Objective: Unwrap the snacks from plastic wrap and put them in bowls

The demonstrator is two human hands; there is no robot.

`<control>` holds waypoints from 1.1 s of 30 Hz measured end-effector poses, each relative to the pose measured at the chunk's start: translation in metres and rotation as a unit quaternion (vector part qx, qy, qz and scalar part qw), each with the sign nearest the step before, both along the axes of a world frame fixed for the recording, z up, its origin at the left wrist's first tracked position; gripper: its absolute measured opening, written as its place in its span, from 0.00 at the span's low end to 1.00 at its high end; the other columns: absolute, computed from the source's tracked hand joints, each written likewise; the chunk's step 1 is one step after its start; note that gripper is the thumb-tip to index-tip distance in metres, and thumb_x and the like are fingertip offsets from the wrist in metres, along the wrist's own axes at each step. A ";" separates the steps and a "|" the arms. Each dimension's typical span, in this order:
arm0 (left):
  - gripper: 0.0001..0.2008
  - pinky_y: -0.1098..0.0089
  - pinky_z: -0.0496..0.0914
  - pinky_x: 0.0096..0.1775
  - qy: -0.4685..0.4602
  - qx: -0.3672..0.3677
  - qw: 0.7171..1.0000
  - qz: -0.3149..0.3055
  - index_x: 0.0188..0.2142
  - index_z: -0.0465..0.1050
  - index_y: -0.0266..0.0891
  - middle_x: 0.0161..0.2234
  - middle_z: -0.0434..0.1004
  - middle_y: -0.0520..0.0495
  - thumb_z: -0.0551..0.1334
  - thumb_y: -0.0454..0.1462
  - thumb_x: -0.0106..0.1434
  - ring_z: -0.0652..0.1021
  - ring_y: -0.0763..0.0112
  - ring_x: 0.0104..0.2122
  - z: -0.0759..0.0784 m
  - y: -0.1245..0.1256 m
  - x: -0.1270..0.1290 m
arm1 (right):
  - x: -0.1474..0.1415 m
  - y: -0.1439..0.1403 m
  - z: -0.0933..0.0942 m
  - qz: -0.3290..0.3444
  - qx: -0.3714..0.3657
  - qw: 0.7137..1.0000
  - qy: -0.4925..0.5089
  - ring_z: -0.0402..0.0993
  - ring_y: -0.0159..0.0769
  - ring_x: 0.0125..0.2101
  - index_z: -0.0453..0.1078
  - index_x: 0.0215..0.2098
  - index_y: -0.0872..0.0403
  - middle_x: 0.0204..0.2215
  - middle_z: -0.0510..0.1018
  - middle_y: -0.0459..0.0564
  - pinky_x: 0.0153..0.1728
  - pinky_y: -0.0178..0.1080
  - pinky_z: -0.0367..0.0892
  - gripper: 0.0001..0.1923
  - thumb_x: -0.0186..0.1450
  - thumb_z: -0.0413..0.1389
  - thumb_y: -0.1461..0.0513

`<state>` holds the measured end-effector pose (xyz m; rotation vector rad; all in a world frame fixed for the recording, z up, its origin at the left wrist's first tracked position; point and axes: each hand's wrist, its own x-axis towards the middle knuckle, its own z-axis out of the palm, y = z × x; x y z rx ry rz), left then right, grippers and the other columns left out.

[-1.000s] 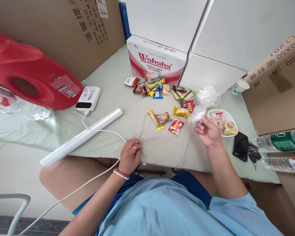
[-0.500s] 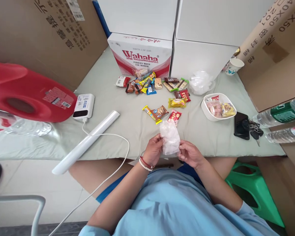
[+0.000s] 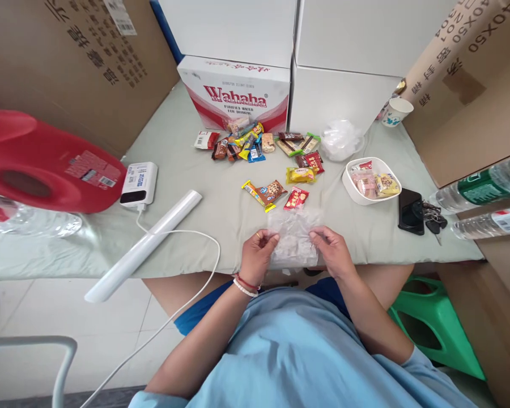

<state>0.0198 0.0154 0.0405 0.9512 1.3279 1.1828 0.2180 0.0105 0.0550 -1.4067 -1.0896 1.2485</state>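
Observation:
A thin, crinkled clear plastic bag (image 3: 295, 235) is spread between my two hands at the table's front edge. My left hand (image 3: 258, 252) pinches its left side, thumb against fingers. At its right side my right hand (image 3: 330, 248) grips the plastic the same way. Just beyond the bag lie a red snack packet (image 3: 296, 198) and a brown cookie packet (image 3: 272, 194) with a yellow-edged wrapper beside it. A yellow packet (image 3: 300, 174) rests a little farther back. To the right stands a white plastic tub (image 3: 370, 195) with several wrapped snacks inside.
Several mixed snacks (image 3: 242, 141) lie before the Wahaba-style white and red carton (image 3: 238, 102). A bunched plastic bag (image 3: 342, 139), paper cup (image 3: 396, 112), phone (image 3: 410, 211), keys (image 3: 434, 218) and bottles are rightward. Leftward are a power bank (image 3: 139, 182), a white roll (image 3: 144, 246) and a red jug (image 3: 46, 164).
The bag has gone from narrow and folded to wider and flatter as my hands moved apart. The red snack packet, partly covered before, now shows fully.

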 end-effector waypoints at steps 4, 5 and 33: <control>0.22 0.73 0.61 0.26 -0.013 -0.037 0.999 0.027 0.30 0.75 0.39 0.22 0.70 0.55 0.74 0.54 0.51 0.66 0.76 0.22 -0.005 0.004 -0.021 | 0.019 0.002 -0.011 -0.012 -0.075 0.994 0.072 0.58 0.27 0.18 0.75 0.30 0.52 0.19 0.67 0.40 0.18 0.32 0.55 0.21 0.55 0.70 0.45; 0.22 0.73 0.59 0.25 -0.010 -0.040 0.999 0.027 0.30 0.75 0.39 0.21 0.68 0.56 0.73 0.54 0.51 0.65 0.77 0.21 -0.007 0.005 -0.024 | 0.021 0.001 -0.012 -0.010 -0.082 0.994 0.072 0.56 0.26 0.17 0.75 0.30 0.53 0.18 0.67 0.40 0.17 0.31 0.53 0.22 0.55 0.70 0.45; 0.20 0.63 0.72 0.45 0.279 0.243 0.902 -0.223 0.50 0.77 0.41 0.46 0.78 0.40 0.68 0.49 0.65 0.78 0.61 0.43 -0.001 -0.013 0.008 | 0.010 -0.002 0.001 -0.008 -0.061 0.994 0.091 0.57 0.23 0.17 0.73 0.31 0.53 0.21 0.69 0.40 0.17 0.30 0.52 0.21 0.58 0.69 0.46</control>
